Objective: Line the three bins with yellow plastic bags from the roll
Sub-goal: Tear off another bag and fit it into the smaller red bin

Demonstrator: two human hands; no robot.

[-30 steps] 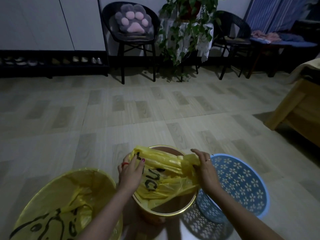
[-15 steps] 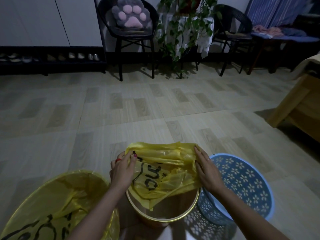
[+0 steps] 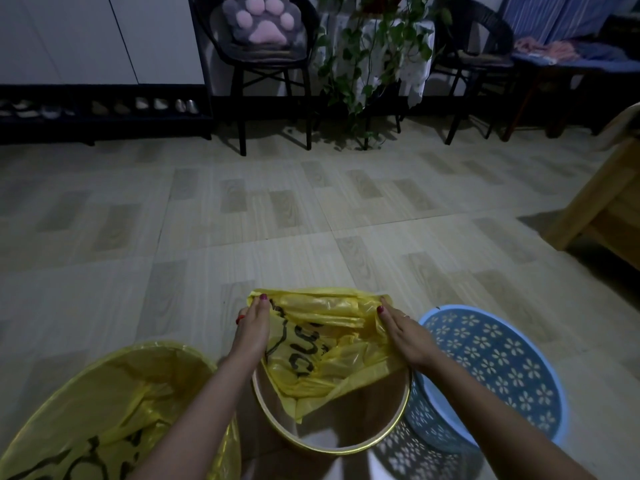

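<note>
A yellow plastic bag (image 3: pixel 322 344) with black print is stretched over the far rim of the middle bin (image 3: pixel 332 446), a brown one with a gold rim. My left hand (image 3: pixel 252 327) grips the bag's left edge and my right hand (image 3: pixel 401 336) grips its right edge, both at the bin's far side. The bag's lower part hangs loose inside the bin. The left bin (image 3: pixel 114 362) has a yellow bag over its rim. To the right stands a blue perforated bin (image 3: pixel 491 372) with nothing in it. No roll is in view.
Tiled floor (image 3: pixel 277 220) stretches ahead. Along the far wall stand a black chair with a paw cushion (image 3: pixel 263 22), a trailing plant (image 3: pixel 367 57), a second chair (image 3: pixel 474 50) and a low shoe rack (image 3: pixel 97 109). A wooden furniture piece (image 3: pixel 602 209) juts in at right.
Both hands have spread apart and moved to the bin's far side, pulling the bag's mouth wider and down over the far rim.
</note>
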